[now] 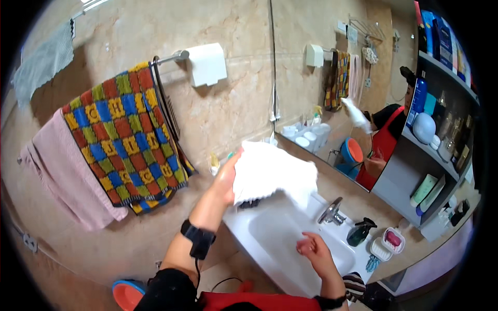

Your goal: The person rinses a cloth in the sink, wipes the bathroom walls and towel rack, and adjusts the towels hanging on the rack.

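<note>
Bathroom [244,103], left hand [226,180] clasping white cloth [272,171] lengthwise rightward, empty right hand [317,253] loosely curled

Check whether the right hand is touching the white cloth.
Apart. The head view shows a strip of the sink basin plainly visible between the right hand and the white cloth.
</note>
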Available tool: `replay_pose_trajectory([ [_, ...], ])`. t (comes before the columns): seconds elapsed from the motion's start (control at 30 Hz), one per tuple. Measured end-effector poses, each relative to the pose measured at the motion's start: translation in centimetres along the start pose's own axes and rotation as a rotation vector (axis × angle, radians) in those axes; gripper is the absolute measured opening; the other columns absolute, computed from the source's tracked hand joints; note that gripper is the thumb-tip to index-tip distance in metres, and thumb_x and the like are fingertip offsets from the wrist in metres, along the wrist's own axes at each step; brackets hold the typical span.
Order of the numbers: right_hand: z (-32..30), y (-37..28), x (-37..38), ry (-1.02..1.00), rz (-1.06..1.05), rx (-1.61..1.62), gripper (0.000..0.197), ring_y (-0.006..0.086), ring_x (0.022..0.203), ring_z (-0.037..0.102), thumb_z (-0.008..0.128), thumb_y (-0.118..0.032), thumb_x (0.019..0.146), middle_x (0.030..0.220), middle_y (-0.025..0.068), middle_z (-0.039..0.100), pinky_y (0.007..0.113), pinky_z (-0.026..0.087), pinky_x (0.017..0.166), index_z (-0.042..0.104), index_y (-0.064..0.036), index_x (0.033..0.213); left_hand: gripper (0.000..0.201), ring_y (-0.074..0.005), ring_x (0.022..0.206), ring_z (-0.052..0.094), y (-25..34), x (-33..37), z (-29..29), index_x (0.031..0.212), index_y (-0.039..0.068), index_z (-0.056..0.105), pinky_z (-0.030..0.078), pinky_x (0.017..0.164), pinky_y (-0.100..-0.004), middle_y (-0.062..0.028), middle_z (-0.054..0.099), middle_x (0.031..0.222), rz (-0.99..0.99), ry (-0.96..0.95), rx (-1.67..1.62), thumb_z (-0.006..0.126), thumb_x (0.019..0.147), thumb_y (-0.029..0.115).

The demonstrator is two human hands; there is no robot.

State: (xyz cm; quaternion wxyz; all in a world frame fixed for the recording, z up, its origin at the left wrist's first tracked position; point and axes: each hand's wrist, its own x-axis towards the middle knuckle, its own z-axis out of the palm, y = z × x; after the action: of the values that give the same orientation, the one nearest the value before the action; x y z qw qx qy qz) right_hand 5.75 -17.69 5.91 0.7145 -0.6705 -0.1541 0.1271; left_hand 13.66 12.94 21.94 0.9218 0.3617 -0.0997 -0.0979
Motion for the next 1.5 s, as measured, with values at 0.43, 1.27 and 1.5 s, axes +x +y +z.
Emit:
replay_pose_trajectory([
  [0.43,13.8,0.1,3.0,-0.231,0.270,0.842,0.048,0.0203,0.112,0.055,0.046,-0.040,0.099,0.127,0.0082,0.053,0.035,0.044,0.096,0.042,-0.0050,0.131,0.056,-0.0272,0.107,0.060,-4.1,-12.0,-2.2,0.136,0.002,0.043,0.053,0.087,-0.0431,-0.0170,0.057,0.121,-0.380,0.059,0.536,0.039,0.100,0.045],
  [1.27,23.5,0.7,8.0,-0.139,0.097,1.105,0.063,0.0343,0.125,0.048,0.040,-0.052,0.096,0.138,0.0141,0.048,0.056,0.042,0.099,0.039,-0.0080,0.140,0.031,-0.0152,0.101,0.061,3.6,-9.4,-11.6,0.122,0.002,0.051,0.051,0.085,-0.0289,-0.0077,0.060,0.109,-0.263,-0.025,0.405,0.045,0.101,0.024],
  [1.5,20.8,-3.8,12.6,-0.159,-0.035,1.268,0.050,0.0315,0.118,0.055,0.037,-0.037,0.098,0.133,0.0135,0.053,0.050,0.045,0.096,0.044,-0.0068,0.137,0.034,-0.0168,0.108,0.056,5.6,-11.1,-9.5,0.128,0.004,0.053,0.050,0.085,-0.0295,-0.0086,0.059,0.111,0.088,0.141,1.079,0.053,0.096,0.015],
])
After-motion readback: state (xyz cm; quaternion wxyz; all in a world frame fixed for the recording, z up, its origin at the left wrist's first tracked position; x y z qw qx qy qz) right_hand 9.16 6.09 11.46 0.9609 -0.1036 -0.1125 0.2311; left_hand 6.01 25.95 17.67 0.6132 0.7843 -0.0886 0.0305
